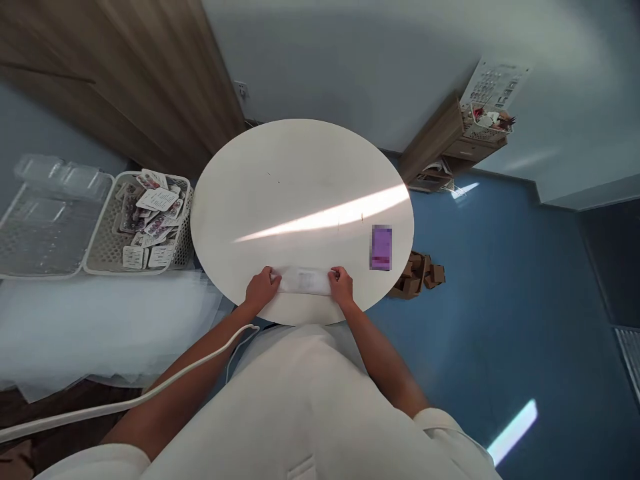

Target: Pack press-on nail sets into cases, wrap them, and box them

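Note:
A flat white packet point(305, 281) with a faint printed patch lies near the front edge of the round white table point(290, 167). My left hand point(263, 288) pinches its left end, fingers closed on it. At the right end, my right hand point(341, 285) has its fingers closed on the packet too. A purple object point(381, 247), blurred by pixels, lies on the table to the right of my right hand.
A white basket point(95, 230) of printed cards stands left of the table, beside another basket point(43, 275) with clear plastic boxes. A white cable point(185, 365) crosses my left forearm. Brown cardboard boxes point(413, 277) are on the floor at right. A wooden cabinet point(435, 137) stands behind.

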`<action>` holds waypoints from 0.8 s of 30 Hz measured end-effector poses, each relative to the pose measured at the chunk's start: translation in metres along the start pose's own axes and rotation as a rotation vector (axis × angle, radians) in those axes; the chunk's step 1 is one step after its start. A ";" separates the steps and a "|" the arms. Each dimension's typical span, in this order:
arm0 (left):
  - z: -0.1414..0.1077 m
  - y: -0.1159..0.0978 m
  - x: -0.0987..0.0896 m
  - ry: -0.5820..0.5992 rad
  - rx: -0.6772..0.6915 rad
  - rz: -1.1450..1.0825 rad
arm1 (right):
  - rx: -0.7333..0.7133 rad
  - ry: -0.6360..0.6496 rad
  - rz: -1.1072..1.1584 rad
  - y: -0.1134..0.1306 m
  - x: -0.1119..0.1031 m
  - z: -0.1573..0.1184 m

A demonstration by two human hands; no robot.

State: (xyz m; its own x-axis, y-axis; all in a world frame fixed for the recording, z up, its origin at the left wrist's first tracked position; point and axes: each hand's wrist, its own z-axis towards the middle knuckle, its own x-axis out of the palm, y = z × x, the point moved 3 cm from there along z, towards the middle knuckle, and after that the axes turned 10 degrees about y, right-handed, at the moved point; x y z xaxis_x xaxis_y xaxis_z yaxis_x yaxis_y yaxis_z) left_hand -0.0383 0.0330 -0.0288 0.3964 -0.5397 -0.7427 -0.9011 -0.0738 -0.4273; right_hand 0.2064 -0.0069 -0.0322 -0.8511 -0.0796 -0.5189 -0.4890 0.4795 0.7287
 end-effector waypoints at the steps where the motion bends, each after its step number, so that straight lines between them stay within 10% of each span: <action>1: -0.001 0.000 0.000 -0.012 -0.010 -0.005 | -0.010 -0.010 -0.012 -0.001 -0.001 0.000; 9: -0.007 0.003 0.001 -0.088 0.006 -0.141 | -0.104 -0.075 -0.123 0.002 -0.006 -0.007; 14: -0.020 -0.016 -0.008 -0.291 0.244 -0.017 | -0.265 -0.151 -0.341 0.030 -0.015 -0.020; 19: -0.022 -0.045 -0.003 -0.051 0.593 0.221 | -0.512 0.181 -0.574 0.048 0.007 -0.025; 24: -0.013 -0.047 0.006 0.042 0.600 0.269 | -0.510 0.320 -0.656 0.033 0.026 -0.020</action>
State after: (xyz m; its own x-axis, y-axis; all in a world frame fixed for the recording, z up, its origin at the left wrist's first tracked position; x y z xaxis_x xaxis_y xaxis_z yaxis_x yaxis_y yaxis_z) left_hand 0.0041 0.0221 -0.0059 0.1527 -0.5067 -0.8485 -0.7084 0.5425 -0.4515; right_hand 0.1639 -0.0106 -0.0127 -0.3447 -0.4784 -0.8077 -0.8574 -0.1898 0.4784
